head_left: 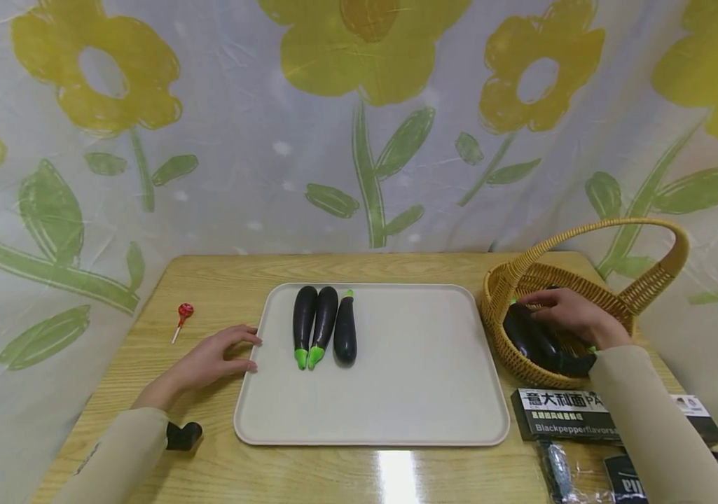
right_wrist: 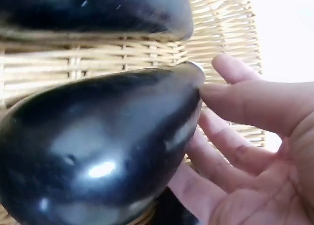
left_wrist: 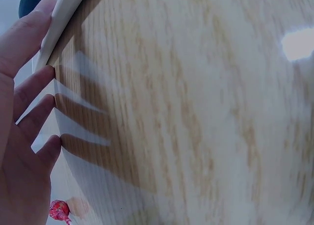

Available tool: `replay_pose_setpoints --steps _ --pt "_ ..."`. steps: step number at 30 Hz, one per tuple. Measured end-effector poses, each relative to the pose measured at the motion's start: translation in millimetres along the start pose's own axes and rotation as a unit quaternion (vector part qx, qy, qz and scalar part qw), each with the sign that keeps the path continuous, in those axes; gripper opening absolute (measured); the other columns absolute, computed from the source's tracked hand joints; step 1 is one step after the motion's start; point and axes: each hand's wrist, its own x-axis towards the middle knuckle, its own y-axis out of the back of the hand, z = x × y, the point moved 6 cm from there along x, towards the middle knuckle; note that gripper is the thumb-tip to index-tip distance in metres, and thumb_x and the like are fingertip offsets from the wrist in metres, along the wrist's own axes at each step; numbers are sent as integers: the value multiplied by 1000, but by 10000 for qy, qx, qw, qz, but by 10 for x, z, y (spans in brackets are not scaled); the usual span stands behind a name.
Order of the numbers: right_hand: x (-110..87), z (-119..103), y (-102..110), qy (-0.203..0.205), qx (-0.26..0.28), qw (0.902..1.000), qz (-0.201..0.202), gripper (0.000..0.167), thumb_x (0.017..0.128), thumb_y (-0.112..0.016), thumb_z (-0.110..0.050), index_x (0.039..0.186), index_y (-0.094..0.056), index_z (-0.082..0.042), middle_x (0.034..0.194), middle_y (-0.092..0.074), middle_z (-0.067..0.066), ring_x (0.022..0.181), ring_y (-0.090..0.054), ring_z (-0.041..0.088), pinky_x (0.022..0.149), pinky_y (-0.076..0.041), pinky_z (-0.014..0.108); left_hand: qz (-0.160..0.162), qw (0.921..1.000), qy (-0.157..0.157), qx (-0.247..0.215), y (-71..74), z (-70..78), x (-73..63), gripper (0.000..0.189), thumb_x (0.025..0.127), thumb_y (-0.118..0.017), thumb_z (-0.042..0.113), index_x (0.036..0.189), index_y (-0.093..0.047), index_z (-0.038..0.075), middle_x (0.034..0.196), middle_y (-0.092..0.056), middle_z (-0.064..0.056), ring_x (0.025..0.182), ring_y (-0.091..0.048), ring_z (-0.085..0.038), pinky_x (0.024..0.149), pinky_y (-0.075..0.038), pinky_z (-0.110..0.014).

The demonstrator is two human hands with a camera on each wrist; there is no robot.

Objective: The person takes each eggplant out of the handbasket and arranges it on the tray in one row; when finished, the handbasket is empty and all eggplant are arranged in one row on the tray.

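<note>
At the tray's left side is my left hand point(head_left: 210, 360), its fingers spread and relaxed with the tips at the rim. In the left wrist view, the thumb point(left_wrist: 29, 33) rests against the pale edge. On the white tray point(head_left: 422, 364) lie three dark eggplants point(head_left: 345, 329) side by side, two with green caps toward me. My right hand point(head_left: 569, 315) reaches into the wicker basket point(head_left: 500, 343). It holds the narrow end of an eggplant point(right_wrist: 103, 141), thumb on one side and fingers partly hidden behind. Another eggplant point(right_wrist: 93, 11) lies beside it in the basket.
A red lollipop point(head_left: 185, 310) lies left of the tray. The basket's tall handle point(head_left: 611, 222) arches over its opening. In front of the basket are a black printed box point(head_left: 567, 416) and clear-wrapped packages point(head_left: 576, 469), partly under the right sleeve. A flowered curtain point(head_left: 232, 175) hangs behind the table.
</note>
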Motion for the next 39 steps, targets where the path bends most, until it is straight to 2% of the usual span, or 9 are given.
replay_pose_setpoints --steps 3,6,12,19,22,26,33,39 --pt "-5 -23 22 62 -217 9997 120 35 94 -56 -1 128 -57 9 113 -63 22 86 -59 18 71 -53 29 -14 10000 -3 -6 4 3 -2 42 87 -74 37 121 -65 14 143 -48 -20 135 -37 -46 108 -30 -63" --pt "-15 -55 36 160 -337 9992 150 33 94 -58 -2 125 -61 9 116 -63 25 87 -60 16 72 -53 27 -21 10000 27 -16 9 8 -2 41 87 -74 36 120 -65 14 143 -48 -20 135 -37 -46 108 -29 -63" --pt "-41 -38 23 162 -365 9989 -227 35 92 -65 -8 124 -63 7 120 -61 24 88 -59 15 73 -53 28 -17 10000 48 -38 8 8 6 41 87 -75 36 120 -65 14 143 -48 -19 135 -37 -45 109 -29 -63" --pt "-68 -4 55 12 -150 9996 -259 35 93 -59 -3 126 -58 10 99 -61 13 69 -54 12 61 -51 27 38 10000 -7 -3 6 -9 12 41 86 -75 35 120 -65 13 142 -49 -20 134 -38 -45 109 -29 -63" --pt "-76 7 27 -90 -145 9988 -453 40 94 -63 -9 129 -56 9 110 -61 19 77 -56 11 66 -52 28 43 10000 12 -2 5 -17 14 42 86 -75 35 120 -65 13 142 -49 -19 134 -38 -45 109 -30 -62" --pt "-75 -6 -19 -97 -125 9977 -660 48 90 -69 -13 131 -54 7 131 -50 29 95 -58 19 77 -54 34 32 10000 58 -20 7 -20 14 42 86 -76 36 120 -65 14 143 -49 -19 135 -37 -45 109 -29 -62" --pt "-86 -38 -10 -6 -106 9987 -507 50 90 -68 -9 134 -50 8 129 -48 31 91 -58 21 72 -55 34 53 9999 87 -46 13 -8 10 42 86 -76 36 120 -66 14 143 -49 -19 135 -37 -46 108 -29 -63" --pt "-197 -110 47 159 -299 9993 -128 54 94 -66 -17 139 -46 7 134 -44 36 104 -59 28 76 -57 38 11 10000 31 -48 -2 -17 11 42 86 -75 35 120 -65 14 143 -48 -19 135 -37 -45 108 -30 -63"
